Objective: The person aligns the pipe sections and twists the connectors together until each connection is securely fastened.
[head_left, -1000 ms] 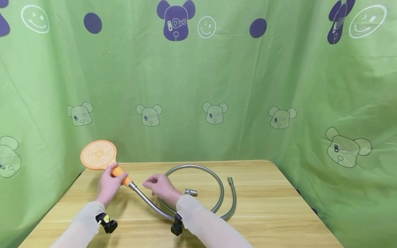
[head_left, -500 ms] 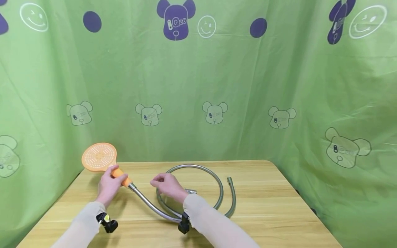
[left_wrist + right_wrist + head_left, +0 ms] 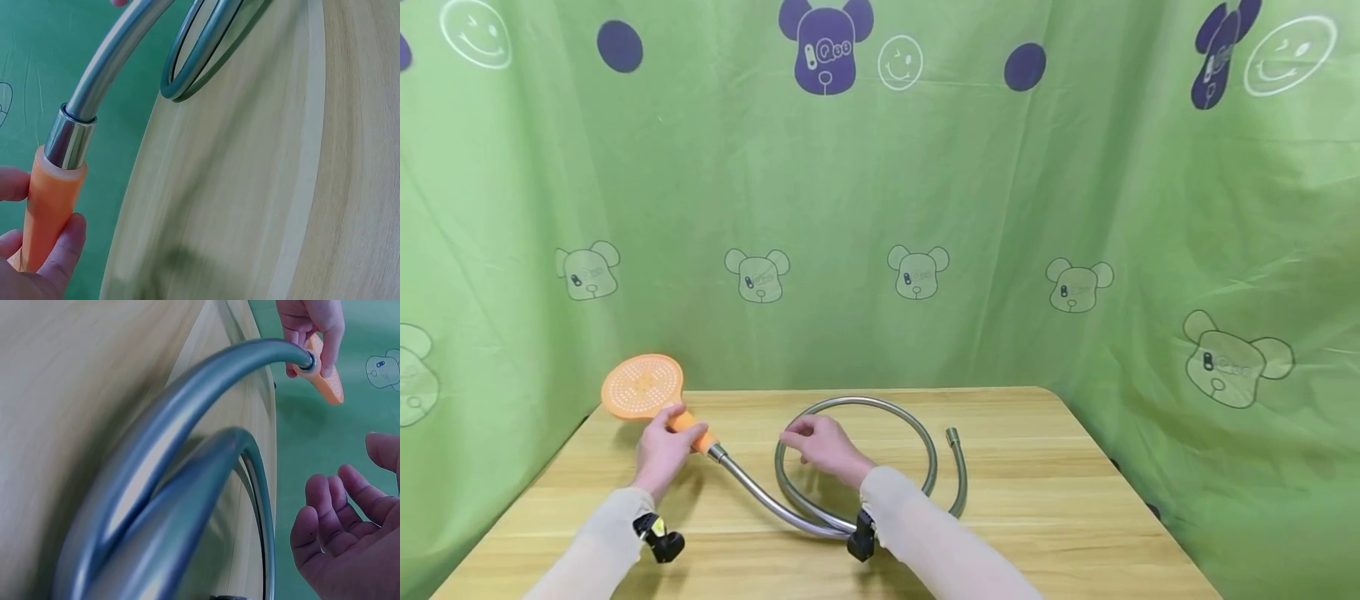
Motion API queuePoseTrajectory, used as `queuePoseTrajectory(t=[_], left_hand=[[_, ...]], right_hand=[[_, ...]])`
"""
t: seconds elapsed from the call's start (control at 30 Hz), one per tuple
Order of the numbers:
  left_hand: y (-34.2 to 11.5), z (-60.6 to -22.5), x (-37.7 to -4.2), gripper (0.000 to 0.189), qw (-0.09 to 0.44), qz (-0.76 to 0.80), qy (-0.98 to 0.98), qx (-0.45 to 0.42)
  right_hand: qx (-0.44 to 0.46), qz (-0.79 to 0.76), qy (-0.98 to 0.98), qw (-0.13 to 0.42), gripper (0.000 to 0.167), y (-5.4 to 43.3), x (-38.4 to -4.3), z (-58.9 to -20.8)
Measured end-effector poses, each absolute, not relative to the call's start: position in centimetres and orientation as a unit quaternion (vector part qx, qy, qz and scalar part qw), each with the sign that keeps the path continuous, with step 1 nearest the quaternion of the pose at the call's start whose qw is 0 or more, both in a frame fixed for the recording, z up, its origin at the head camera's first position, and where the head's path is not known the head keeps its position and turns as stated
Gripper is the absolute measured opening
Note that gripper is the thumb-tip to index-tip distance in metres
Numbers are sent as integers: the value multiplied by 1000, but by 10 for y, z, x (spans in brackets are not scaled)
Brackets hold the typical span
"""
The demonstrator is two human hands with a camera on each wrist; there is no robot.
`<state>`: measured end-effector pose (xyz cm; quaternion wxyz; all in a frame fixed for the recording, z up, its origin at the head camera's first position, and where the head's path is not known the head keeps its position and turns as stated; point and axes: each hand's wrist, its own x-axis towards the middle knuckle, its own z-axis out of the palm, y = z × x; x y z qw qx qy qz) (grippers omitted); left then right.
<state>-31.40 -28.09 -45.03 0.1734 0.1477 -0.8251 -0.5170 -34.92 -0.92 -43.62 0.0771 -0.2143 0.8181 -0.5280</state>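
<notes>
Far left, over the table (image 3: 1045, 500) edge: orange shower head (image 3: 642, 386), face toward the room, raised above the wood. Left hand (image 3: 661, 450) grips its orange handle (image 3: 49, 206), fingers and thumb wrapped round it (the left wrist view shows thumb and a fingertip on either side). From the handle's metal collar the hose (image 3: 925, 442) runs down to the table and coils in a loop at centre. Right hand (image 3: 823, 443) hovers over the loop, fingers loosely curled, holding nothing. Hose end (image 3: 952, 434) lies right of the coil.
</notes>
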Motion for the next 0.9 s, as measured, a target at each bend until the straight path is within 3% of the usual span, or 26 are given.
queuePoseTrajectory(t=[0.33, 0.9], left_hand=[[-280, -454, -313, 65, 152, -512, -830, 159], [-277, -463, -317, 63, 133, -506, -832, 183]], right_hand=[[-205, -517, 829, 63, 29, -1, -349, -430], [-195, -513, 833, 64, 20, 3, -352, -432]])
